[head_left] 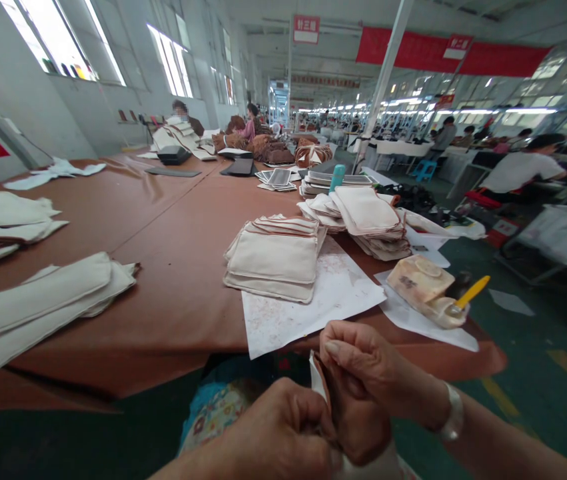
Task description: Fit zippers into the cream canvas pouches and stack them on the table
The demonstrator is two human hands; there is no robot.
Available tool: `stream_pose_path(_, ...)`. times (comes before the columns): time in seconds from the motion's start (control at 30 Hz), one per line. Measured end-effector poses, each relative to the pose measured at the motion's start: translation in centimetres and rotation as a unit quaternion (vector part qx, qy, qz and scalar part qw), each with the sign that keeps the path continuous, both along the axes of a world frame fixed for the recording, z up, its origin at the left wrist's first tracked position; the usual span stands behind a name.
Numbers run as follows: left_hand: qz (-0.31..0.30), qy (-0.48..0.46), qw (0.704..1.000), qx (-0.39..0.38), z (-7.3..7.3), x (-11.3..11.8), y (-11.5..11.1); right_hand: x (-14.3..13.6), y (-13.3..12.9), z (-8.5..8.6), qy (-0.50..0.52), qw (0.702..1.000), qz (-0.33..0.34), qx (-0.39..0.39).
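Between my hands, over my lap at the table's front edge, is a sewn piece with brown material [363, 427] and a white fabric side. My left hand [288, 427] is closed, its thumb and fingers pinching the piece near its edge. Just beyond it, my right hand [363, 360], with a silver bracelet at the wrist, is closed too and grips the piece's upper end. Part of the piece is hidden behind my fingers. On the table ahead, a stack of cream fabric pieces [273, 257] with brown edging lies partly on a white paper sheet [308, 320].
A stained plastic container [420, 277] with a yellow-handled brush [474, 291] stands at the right corner. Long cream pieces [43, 303] lie left. Another stack [370, 217] and a teal bottle [336, 178] are farther back. Several people work in the background.
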State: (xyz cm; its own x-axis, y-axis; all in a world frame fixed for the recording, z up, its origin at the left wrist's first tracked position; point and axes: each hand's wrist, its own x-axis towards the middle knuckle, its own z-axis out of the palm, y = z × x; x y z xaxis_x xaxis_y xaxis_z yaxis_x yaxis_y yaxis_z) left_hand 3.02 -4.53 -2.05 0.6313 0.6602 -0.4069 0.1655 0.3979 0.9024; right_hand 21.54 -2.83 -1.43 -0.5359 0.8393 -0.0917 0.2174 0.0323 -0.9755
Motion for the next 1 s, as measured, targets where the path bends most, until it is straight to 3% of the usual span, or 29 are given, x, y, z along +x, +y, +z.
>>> stream_pose_path(0.03, 0.023, -0.005, 1.0, -0.016, -0.1, 0.1, 0.0, 0.1, 0.2, -0.1, 0.027, 0.998, 0.0, -0.061)
stream_pose_path(0.07, 0.061, -0.016, 0.998, -0.03, -0.1, 0.1, 0.1, 0.3, 0.3, -0.1, 0.035, 0.997, -0.002, -0.07)
stream_pose_path(0.1, 0.102, -0.027, 0.994, -0.039, -0.1, 0.0, 0.2, 0.5, 0.3, 0.0, 0.026, 0.999, -0.009, -0.035)
stream_pose_path(0.17, 0.147, -0.043, 0.987, -0.039, 0.0, -0.3, 0.7, 1.0, 0.0, 0.5, -0.007, 0.993, -0.028, 0.115)
stream_pose_path(0.27, 0.138, -0.048, 0.988, -0.05, 0.3, -0.7, 1.2, 1.4, -0.7, 1.5, -0.031, 0.952, -0.007, 0.306)
stream_pose_path(0.37, 0.136, -0.058, 0.987, -0.062, 0.4, -0.7, 1.4, 1.2, -1.3, 1.7, -0.072, 0.918, 0.037, 0.389)
stream_pose_path(0.5, 0.132, -0.033, 0.99, -0.039, 0.2, -0.6, 1.2, 0.6, -1.6, 0.2, -0.131, 0.867, 0.039, 0.479)
stream_pose_path(0.6, 0.125, -0.016, 0.992, -0.018, -0.1, -0.7, 1.0, 0.2, -1.6, -0.8, -0.162, 0.839, 0.046, 0.518)
stream_pose_path(0.73, 0.107, -0.012, 0.994, 0.013, -0.1, -0.7, 0.9, -0.1, -1.6, -0.8, -0.181, 0.809, 0.038, 0.558)
stream_pose_path(0.9, 0.066, -0.003, 0.997, 0.05, 0.0, -0.7, 0.6, -0.4, -1.9, -0.3, -0.182, 0.812, 0.02, 0.554)
stream_pose_path(1.0, 0.034, 0.038, 0.995, 0.09, -0.2, -0.8, 0.5, -0.4, -1.7, -0.3, -0.182, 0.85, 0.027, 0.494)
